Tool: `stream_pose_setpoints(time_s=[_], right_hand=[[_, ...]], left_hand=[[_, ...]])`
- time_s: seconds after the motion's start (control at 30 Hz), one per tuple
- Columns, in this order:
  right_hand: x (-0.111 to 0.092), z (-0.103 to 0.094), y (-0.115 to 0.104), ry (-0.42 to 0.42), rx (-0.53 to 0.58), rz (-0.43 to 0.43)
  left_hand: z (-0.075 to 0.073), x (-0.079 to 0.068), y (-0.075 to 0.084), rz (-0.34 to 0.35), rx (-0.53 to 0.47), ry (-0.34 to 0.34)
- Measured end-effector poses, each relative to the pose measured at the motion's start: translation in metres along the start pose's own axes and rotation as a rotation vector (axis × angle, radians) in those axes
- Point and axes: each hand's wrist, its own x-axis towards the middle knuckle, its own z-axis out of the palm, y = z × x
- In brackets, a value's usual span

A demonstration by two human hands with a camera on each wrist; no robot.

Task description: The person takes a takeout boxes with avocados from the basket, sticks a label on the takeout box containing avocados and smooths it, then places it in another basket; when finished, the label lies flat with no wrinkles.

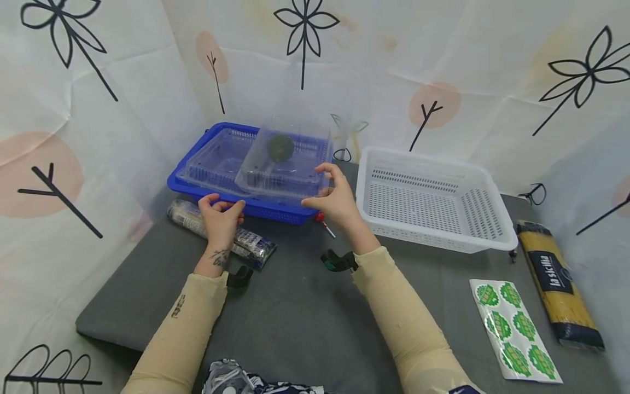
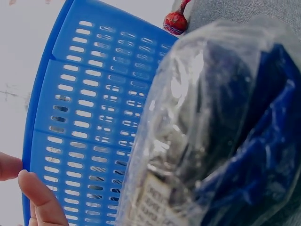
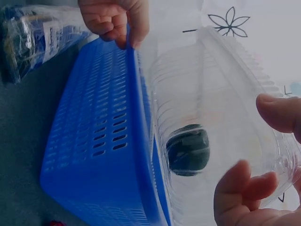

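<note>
The left hand (image 1: pixel 220 227) pinches the blue basket (image 1: pixel 280 211); the right hand (image 1: pixel 339 203), gripping one edge, could tip the clear container (image 1: pixel 290 179).

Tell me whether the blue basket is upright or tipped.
Upright: in the head view, the blue basket has its open top facing up, and a clear container lies inside.

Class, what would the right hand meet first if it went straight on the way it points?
Likely the clear container at the right of the blue basket; the right hand seems to grip its edge, though see-through plastic blurs depth.
</note>
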Motion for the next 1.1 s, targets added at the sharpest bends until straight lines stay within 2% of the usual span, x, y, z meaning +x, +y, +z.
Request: stream_pose_setpoints(time_s=[0.2, 0.3, 0.4, 0.47, 0.7, 0.9, 1.1], right_hand=[[-0.01, -0.007, 0.0, -0.005, 0.084, -0.015], [-0.019, -0.012, -0.005, -0.006, 0.08, -0.023], [-0.027, -0.019, -0.007, -0.011, 0.05, -0.022], [-0.033, -0.024, -0.007, -0.02, 0.027, -0.02], [-0.052, -0.038, 0.0, -0.044, -0.037, -0.021], [-0.079, -0.047, -0.004, -0.06, -0.009, 0.004], [-0.11, -0.054, -0.007, -0.063, 0.011, -0.011]], left_hand=[[0.003, -0.009, 0.018, -0.041, 0.017, -0.03], [0.003, -0.007, 0.014, -0.044, 0.017, -0.026], [0.001, -0.001, 0.002, -0.011, 0.01, -0.024], [0.001, 0.001, -0.001, -0.009, 0.013, -0.019], [0.001, 0.002, 0.001, -0.038, 0.006, 0.001], [0.0, 0.002, 0.001, -0.04, 0.014, -0.011], [0.0, 0.002, 0.003, -0.054, 0.02, -0.023]])
